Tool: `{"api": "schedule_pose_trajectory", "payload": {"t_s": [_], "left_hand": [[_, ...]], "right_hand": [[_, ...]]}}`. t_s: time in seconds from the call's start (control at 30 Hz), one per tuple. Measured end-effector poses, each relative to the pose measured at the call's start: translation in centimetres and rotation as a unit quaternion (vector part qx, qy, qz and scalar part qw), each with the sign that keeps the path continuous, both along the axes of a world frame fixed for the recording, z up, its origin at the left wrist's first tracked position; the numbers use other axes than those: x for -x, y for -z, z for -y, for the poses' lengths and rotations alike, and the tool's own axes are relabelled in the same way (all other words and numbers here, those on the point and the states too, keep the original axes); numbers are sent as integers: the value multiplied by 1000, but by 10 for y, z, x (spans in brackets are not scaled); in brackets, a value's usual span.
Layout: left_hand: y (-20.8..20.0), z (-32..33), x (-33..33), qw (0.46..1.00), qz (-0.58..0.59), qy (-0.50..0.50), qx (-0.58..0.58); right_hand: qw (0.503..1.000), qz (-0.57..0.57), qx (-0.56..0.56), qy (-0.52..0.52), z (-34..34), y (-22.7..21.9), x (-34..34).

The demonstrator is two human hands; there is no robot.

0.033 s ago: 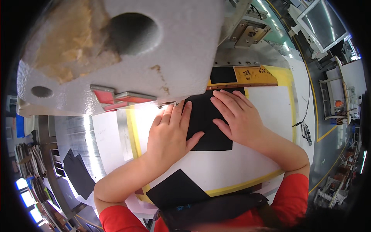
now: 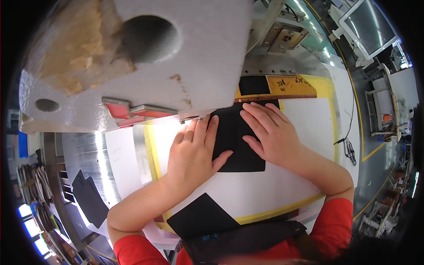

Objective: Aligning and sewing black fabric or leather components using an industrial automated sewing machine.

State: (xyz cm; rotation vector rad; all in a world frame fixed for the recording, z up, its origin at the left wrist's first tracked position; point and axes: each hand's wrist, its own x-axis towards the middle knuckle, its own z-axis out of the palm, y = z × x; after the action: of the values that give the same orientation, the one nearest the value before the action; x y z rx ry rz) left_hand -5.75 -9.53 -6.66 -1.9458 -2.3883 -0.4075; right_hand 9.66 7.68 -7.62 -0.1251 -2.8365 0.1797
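Nearest to the person, a loose black square piece (image 2: 199,216) lies on the white table (image 2: 304,132) at its yellow-bordered front edge. Farther in, both hands lie flat and open on a black fabric sheet (image 2: 236,150), grasping nothing. The left hand (image 2: 193,150) presses the sheet's left edge with spread fingers, the thumb on the fabric. The right hand (image 2: 270,132) covers the upper right part. The sheet's far end reaches under the big white machine head (image 2: 145,57), which hangs over the table and hides what lies behind it. Just beyond the right hand stands an orange wooden bar (image 2: 291,84). Far left, dark pieces (image 2: 88,198) lie beside the table.
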Motion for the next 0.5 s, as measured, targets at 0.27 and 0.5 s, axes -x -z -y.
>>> {"api": "schedule_pose_trajectory", "payload": {"t_s": [0.27, 0.5], "left_hand": [[-2, 2, 3, 1000, -2, 4, 1], [-2, 0, 0, 1000, -11, 3, -1]], "right_hand": [[1000, -7, -6, -8, 0, 1, 3], [1000, -9, -8, -14, -2, 1, 1]]}}
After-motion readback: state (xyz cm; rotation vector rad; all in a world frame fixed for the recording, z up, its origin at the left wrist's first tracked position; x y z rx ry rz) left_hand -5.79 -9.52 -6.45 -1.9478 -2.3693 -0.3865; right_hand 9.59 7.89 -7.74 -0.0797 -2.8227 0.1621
